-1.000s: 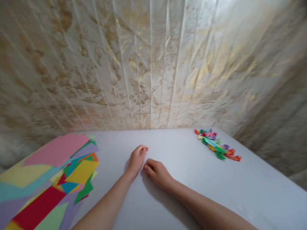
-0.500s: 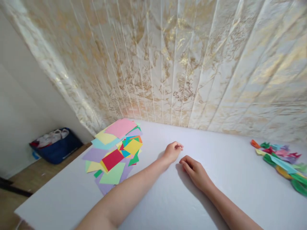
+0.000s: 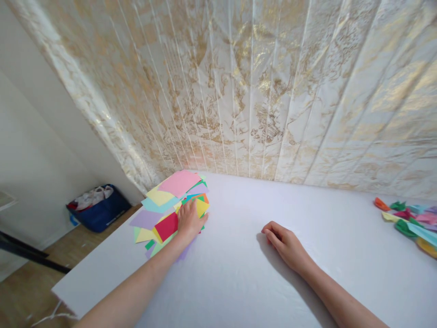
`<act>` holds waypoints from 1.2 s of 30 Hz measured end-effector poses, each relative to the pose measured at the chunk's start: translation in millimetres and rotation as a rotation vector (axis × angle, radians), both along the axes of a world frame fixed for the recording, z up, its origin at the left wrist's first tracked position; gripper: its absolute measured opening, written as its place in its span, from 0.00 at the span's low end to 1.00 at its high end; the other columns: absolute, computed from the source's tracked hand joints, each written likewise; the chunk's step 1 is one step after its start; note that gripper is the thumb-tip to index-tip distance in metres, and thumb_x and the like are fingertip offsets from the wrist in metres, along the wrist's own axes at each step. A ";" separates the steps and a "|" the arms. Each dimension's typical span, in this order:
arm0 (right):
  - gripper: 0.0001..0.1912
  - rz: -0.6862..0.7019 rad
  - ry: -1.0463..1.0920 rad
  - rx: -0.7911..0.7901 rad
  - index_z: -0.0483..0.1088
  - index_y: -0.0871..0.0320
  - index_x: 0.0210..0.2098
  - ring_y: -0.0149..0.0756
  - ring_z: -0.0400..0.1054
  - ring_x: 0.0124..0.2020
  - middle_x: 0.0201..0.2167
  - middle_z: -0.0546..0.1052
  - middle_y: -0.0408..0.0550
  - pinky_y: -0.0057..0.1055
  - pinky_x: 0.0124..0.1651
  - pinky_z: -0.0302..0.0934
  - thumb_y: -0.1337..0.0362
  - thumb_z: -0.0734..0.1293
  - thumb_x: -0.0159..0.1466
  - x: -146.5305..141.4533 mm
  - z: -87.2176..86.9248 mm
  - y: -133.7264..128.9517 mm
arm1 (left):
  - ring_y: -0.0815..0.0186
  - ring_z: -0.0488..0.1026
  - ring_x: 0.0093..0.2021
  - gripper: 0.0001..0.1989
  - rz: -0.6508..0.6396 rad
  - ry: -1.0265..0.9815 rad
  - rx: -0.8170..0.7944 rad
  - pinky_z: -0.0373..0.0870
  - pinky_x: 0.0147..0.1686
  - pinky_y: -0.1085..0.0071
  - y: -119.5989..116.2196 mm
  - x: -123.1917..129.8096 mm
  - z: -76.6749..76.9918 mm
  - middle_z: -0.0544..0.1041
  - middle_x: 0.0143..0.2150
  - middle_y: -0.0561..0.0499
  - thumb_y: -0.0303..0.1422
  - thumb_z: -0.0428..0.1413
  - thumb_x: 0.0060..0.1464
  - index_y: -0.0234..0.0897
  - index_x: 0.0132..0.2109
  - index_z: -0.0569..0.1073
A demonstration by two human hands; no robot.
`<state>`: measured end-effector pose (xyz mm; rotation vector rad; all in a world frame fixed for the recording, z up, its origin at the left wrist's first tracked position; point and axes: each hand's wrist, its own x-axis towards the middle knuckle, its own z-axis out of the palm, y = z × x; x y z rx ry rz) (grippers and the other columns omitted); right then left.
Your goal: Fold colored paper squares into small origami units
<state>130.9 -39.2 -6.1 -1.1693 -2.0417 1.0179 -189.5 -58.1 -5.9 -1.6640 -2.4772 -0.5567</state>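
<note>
My left hand [image 3: 190, 221] lies over a spread of coloured paper sheets, its fingers stretched out and apart. Under and around it are a red sheet [image 3: 166, 227] and a yellow sheet [image 3: 202, 206]. Farther back in the spread lie a large pink sheet [image 3: 179, 183], a pale yellow sheet [image 3: 160, 197] and a lilac sheet [image 3: 146, 219]. My right hand [image 3: 280, 240] rests on the white table [image 3: 235, 278] with its fingers curled in. No object shows in it.
At the table's right side lie several folded paper pieces, among them an orange one [image 3: 381, 204] and a green one [image 3: 404, 229]. A white and gold curtain [image 3: 252, 91] hangs along the back edge. A blue bag [image 3: 99, 214] stands on the floor at left.
My left hand has moved left from the middle of the table onto the coloured sheets, and its fingers have spread. My right hand stays put. The view has turned slightly left.
</note>
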 end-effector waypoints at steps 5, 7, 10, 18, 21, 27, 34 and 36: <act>0.14 -0.001 -0.002 0.002 0.65 0.55 0.31 0.34 0.61 0.26 0.22 0.68 0.40 0.30 0.32 0.55 0.55 0.56 0.66 0.4 1.7 -0.5 | 0.49 0.70 0.53 0.25 -0.018 0.071 -0.046 0.63 0.51 0.59 4.1 -11.9 0.0 0.74 0.50 0.38 0.44 0.56 0.52 0.36 0.54 0.68; 0.13 -0.001 0.004 0.002 0.66 0.55 0.31 0.34 0.61 0.26 0.23 0.68 0.40 0.30 0.32 0.55 0.56 0.56 0.66 0.4 1.4 -0.3 | 0.50 0.71 0.50 0.20 -0.053 0.106 -0.042 0.64 0.50 0.60 5.7 -12.3 2.4 0.75 0.47 0.39 0.39 0.55 0.54 0.36 0.52 0.69; 0.13 0.004 0.013 -0.002 0.66 0.55 0.31 0.34 0.61 0.25 0.23 0.68 0.40 0.30 0.32 0.55 0.56 0.56 0.65 0.1 0.9 -0.1 | 0.53 0.71 0.49 0.16 -0.076 0.129 -0.038 0.64 0.50 0.62 6.9 -13.4 5.4 0.76 0.45 0.41 0.32 0.53 0.54 0.37 0.51 0.71; 0.13 0.020 0.043 -0.011 0.67 0.55 0.31 0.33 0.61 0.25 0.22 0.68 0.40 0.29 0.32 0.55 0.57 0.57 0.65 1.2 2.2 -0.2 | 0.58 0.72 0.46 0.10 -0.079 -0.044 0.044 0.65 0.48 0.65 15.4 -22.3 5.6 0.75 0.42 0.45 0.26 0.53 0.51 0.36 0.42 0.73; 0.12 0.033 0.057 -0.012 0.67 0.56 0.31 0.32 0.60 0.24 0.22 0.68 0.39 0.29 0.31 0.55 0.58 0.57 0.65 1.5 4.0 -0.4 | 0.60 0.73 0.38 0.05 -0.068 -0.077 0.054 0.67 0.42 0.66 20.8 -27.7 5.0 0.75 0.34 0.48 0.25 0.52 0.50 0.37 0.33 0.73; 0.12 0.024 0.063 -0.028 0.66 0.55 0.30 0.33 0.60 0.24 0.21 0.66 0.39 0.29 0.31 0.55 0.57 0.57 0.64 -1.8 7.8 -0.8 | 0.65 0.72 0.36 0.05 -0.127 -0.137 0.128 0.68 0.40 0.69 22.3 -10.1 17.2 0.73 0.33 0.51 0.27 0.51 0.53 0.39 0.30 0.69; 0.17 -0.103 0.399 -0.083 0.66 0.56 0.42 0.36 0.67 0.39 0.39 0.73 0.48 0.32 0.42 0.61 0.50 0.61 0.63 3.1 -1.2 15.8 | 0.63 0.71 0.41 0.02 -0.599 -0.488 0.303 0.68 0.45 0.67 24.8 111.9 34.7 0.72 0.36 0.52 0.30 0.51 0.54 0.39 0.34 0.68; 0.16 -0.119 0.433 -0.092 0.66 0.57 0.38 0.36 0.66 0.38 0.36 0.72 0.47 0.32 0.42 0.61 0.50 0.62 0.62 7.8 -0.1 19.5 | 0.64 0.71 0.40 0.02 -0.670 -0.573 0.293 0.68 0.44 0.66 29.5 144.8 31.6 0.71 0.35 0.52 0.29 0.52 0.53 0.39 0.33 0.68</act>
